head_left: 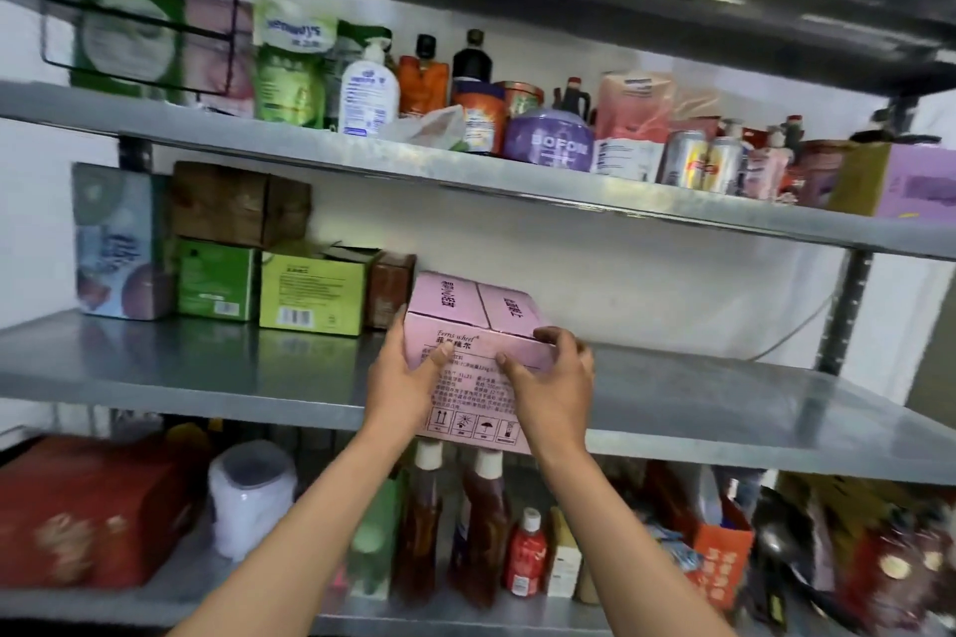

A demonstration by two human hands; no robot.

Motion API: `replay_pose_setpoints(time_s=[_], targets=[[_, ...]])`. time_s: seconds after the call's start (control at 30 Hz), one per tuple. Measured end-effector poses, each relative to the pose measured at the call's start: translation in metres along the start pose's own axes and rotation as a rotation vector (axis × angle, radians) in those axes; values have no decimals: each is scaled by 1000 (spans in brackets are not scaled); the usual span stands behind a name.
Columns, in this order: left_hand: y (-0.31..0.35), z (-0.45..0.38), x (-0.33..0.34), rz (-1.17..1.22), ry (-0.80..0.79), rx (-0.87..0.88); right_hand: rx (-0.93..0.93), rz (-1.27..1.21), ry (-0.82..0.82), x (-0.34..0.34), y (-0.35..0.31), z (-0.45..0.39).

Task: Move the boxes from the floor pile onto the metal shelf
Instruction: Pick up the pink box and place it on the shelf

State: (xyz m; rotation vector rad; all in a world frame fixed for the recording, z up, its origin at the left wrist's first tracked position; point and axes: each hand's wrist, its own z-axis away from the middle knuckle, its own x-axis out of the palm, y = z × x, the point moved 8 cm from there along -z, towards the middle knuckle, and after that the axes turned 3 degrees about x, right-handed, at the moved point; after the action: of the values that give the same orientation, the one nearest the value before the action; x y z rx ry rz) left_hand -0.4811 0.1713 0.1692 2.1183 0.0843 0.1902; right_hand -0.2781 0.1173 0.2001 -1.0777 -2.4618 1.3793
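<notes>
Where it overhangs the metal shelf (pixel 207 378), pink box (pixel 468 321) clamped between left hand (pixel 408 372) and right hand (pixel 548 378), print partly covered.

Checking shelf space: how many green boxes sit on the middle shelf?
2: a darker green box under the brown cartons, and a lime green box right of it. Others may hide behind.

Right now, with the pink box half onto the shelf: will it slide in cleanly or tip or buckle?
The pink box looks like stiff cardboard with crisp edges, so it probably won't buckle. The shelf is smooth metal, so it should slide easily. It needs the left hand and the right hand, and part hangs past the edge, so it's possibly heavy and could tip back if released.
</notes>
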Motion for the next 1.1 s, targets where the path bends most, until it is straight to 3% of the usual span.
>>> replay_pose_setpoints(time_s=[0.3,0.5,0.83,0.97,1.1], targets=[[-40,-58,-7,-142,-23,32,-103,280,-55,62,19,-52],[-38,-107,8,-619,4,246,-92,352,-117,101,36,-93],[-70,-197,29,-1018,-88,345,-83,425,-150,158,62,-149],[-71,-214,35,-1239,-53,480,-87,425,-176,179,74,-173],[-83,-233,39,-1391,-33,483,-56,407,-199,199,84,-194]])
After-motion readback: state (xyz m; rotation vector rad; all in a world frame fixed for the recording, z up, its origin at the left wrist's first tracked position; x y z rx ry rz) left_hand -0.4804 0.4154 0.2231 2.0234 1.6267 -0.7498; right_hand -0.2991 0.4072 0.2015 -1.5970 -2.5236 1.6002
